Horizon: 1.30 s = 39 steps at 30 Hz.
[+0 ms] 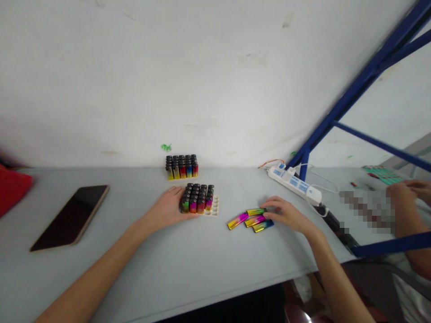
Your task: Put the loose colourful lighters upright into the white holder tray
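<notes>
My left hand [169,207] is closed round the left side of a small pale tray [214,211], its thumb low along the front. Upright lighters [198,200] with black tops and shiny coloured bodies fill most of that tray; bare slots show at its right edge. To the right, several loose lighters lie flat in a loose fan, among them a pink-and-yellow lighter [237,220] and a blue-and-yellow one [263,225]. At their right ends is my right hand [284,213], with thumb and forefinger around the end of a green-and-yellow lighter [255,211].
A second group of upright lighters [182,167] stands by the wall. On the left lie a dark tablet-like device [70,217] and something red [13,188]. A white power strip [294,183] with cables and a blue metal frame [323,119] border the right. Beyond it, another person's hands [404,197] are visible.
</notes>
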Tool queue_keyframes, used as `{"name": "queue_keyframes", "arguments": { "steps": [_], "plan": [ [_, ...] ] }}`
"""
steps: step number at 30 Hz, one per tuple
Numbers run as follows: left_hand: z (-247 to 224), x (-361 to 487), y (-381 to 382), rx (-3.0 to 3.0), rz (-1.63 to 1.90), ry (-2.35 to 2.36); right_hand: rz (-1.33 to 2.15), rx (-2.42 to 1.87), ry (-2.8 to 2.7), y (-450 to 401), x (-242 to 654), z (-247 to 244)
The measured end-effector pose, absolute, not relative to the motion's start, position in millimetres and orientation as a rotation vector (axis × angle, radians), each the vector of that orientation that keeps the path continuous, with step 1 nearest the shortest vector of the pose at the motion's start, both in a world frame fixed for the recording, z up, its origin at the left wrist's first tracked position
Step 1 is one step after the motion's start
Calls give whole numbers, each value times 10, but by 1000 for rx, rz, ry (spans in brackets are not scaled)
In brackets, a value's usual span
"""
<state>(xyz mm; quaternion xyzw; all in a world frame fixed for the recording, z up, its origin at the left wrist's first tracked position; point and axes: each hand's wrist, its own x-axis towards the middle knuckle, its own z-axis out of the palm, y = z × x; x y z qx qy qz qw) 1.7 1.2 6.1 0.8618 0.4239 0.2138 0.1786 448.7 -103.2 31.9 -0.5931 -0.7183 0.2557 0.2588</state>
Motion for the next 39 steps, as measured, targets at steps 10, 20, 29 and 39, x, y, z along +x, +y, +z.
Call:
{"name": "queue_keyframes", "arguments": {
  "steps": [10, 20, 29, 39],
  "plan": [
    [48, 15, 33, 2447, 586, 1238, 763, -1452, -1479, -763, 4318, 178],
    [105, 46, -18, 2412, 588, 1264, 1228, -1009, -1159, -225, 3134, 533],
    [86, 22, -17, 2432, 596, 1243, 869, -1271, -1495, -392, 2602, 227],
    [38, 5, 10, 2435, 583, 1248, 675, -1410, -1564, -515, 2608, 238]
  ]
}}
